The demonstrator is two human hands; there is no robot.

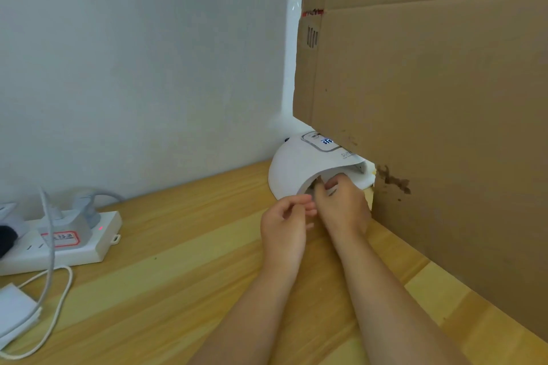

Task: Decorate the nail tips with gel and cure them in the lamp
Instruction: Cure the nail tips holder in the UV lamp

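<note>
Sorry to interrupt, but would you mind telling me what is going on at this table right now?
A person is working at the mouth of a white nail lamp that sits on a wooden table beside a cardboard sheet. The right hand reaches into the lamp's opening, fingers curled around something small that I cannot make out. The left hand is beside it, fingers loosely curled. The lamp's display is lit. A power strip lies to the left.

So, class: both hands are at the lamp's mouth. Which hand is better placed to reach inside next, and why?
The right hand. Its fingers are already at the opening of the lamp, pinching something small and dark. The left hand sits just outside, fingers curled; whether it holds anything is unclear.
</note>
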